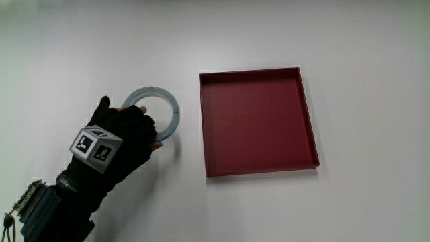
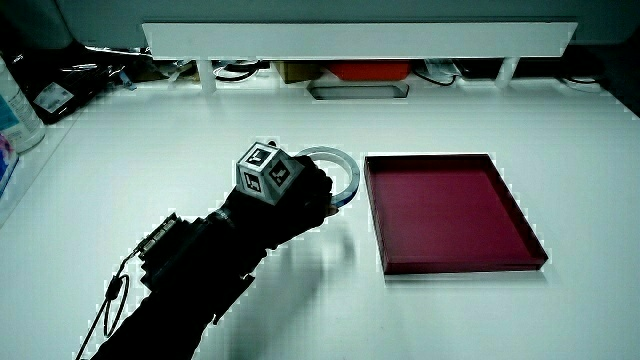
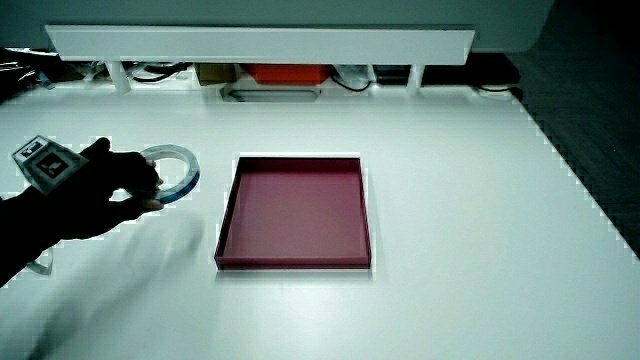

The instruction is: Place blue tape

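The blue tape (image 1: 172,107) is a pale blue ring, and the hand (image 1: 131,131) is shut on the part of it nearest the person. Hand and ring sit beside the red square tray (image 1: 259,71), and a faint shadow on the table below suggests the ring is held slightly above the surface. Nothing lies inside the tray. Both side views show the same: the tape (image 2: 345,166) (image 3: 187,166) sticks out of the hand (image 2: 295,195) (image 3: 110,185) toward the tray (image 2: 450,205) (image 3: 295,205). The glove hides the gripped part of the ring.
A low white partition (image 2: 360,40) runs along the table's edge, farther from the person than the tray, with cables and small items under it. A bottle (image 2: 15,110) stands at the table's edge in a side view. The table is white.
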`<action>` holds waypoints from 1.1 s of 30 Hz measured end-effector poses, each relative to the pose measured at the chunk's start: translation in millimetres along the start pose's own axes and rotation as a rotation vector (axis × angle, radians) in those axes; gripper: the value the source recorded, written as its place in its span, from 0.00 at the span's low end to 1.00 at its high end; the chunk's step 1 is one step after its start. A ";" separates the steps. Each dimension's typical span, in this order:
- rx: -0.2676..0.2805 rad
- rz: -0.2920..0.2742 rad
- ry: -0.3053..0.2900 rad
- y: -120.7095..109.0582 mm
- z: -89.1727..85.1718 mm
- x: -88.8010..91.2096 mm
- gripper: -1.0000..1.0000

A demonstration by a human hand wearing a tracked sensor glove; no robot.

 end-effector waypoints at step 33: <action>-0.091 0.154 -0.059 -13.0 -62.1 -53.6 0.50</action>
